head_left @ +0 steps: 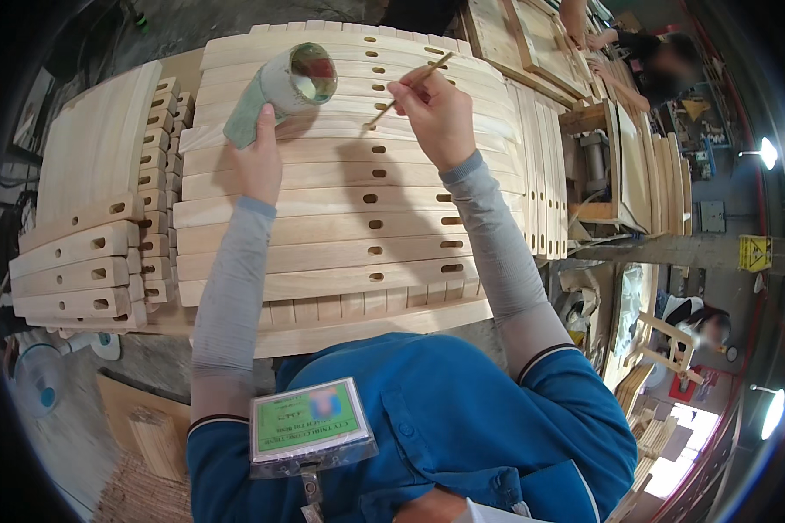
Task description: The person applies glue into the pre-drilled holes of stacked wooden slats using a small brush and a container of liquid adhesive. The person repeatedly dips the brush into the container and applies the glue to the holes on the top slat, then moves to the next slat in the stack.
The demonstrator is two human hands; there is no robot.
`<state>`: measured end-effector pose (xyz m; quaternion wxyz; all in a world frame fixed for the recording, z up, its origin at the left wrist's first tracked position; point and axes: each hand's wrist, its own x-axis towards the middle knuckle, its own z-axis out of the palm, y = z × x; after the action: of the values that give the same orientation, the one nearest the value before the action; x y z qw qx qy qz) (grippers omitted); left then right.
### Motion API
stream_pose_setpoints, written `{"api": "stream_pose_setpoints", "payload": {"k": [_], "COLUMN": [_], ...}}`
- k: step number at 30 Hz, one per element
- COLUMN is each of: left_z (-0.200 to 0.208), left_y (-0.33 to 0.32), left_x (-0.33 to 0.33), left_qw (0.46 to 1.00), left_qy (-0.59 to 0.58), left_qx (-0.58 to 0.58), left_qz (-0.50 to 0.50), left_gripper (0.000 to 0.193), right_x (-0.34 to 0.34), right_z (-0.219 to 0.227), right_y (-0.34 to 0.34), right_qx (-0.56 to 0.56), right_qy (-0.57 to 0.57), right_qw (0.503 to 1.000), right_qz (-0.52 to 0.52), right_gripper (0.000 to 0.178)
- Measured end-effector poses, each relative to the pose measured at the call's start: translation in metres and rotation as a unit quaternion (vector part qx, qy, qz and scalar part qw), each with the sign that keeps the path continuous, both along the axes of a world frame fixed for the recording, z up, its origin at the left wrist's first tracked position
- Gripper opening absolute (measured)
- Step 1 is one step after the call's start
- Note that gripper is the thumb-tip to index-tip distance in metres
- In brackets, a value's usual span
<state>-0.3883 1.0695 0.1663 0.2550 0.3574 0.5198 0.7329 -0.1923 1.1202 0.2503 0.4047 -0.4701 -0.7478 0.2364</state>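
Observation:
In my left hand (257, 166) is a cup (275, 83) with a pale green, flat grip and a whitish, smeared outside. It tilts so that its open mouth faces right, and whitish stuff shows inside. My right hand (436, 118) pinches a thin brown stick (427, 71) between thumb and fingers. The stick's lower tip points down at a slot in one of the pale wooden slats (296, 222), and I cannot tell whether it is inside. These slats lie side by side under both hands, with oval slots in a column near the middle and more towards the right.
Stacked slotted wooden pieces (70, 261) stand at the left. More upright slats (541, 174) and a wooden frame (541, 44) are at the right. Another person (663, 65) works at the far right; a further person (702, 322) is lower right. A bluish container (39, 379) sits low left.

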Motion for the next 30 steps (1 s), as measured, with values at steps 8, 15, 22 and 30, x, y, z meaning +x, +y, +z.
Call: {"api": "stream_pose_setpoints", "payload": {"k": [8,15,22,30], "left_z": [0.025,0.093,0.120,0.074], "left_y": [-0.016,-0.047,-0.061,-0.057], "left_x": [0.002,0.020,0.014,-0.066], "left_qw": [0.991,0.978,0.974,0.996], "left_qy": [-0.107,-0.067,-0.019,-0.065], "left_qx": [0.017,-0.028,-0.031,-0.064], "left_qz": [-0.079,-0.194,-0.224,-0.025], "left_gripper": [0.026,0.026,0.026,0.025], "right_x": [0.031,0.040,0.064,0.155], "right_z": [0.034,0.061,0.080,0.077], "right_y": [-0.013,-0.056,-0.075,-0.061], "right_qx": [-0.024,0.195,0.136,0.137], "right_qy": [0.112,0.148,0.019,0.041], "right_qw": [0.993,0.961,0.977,0.989], "right_qz": [0.014,0.126,0.164,0.041], "right_gripper": [0.015,0.021,0.018,0.021]}}
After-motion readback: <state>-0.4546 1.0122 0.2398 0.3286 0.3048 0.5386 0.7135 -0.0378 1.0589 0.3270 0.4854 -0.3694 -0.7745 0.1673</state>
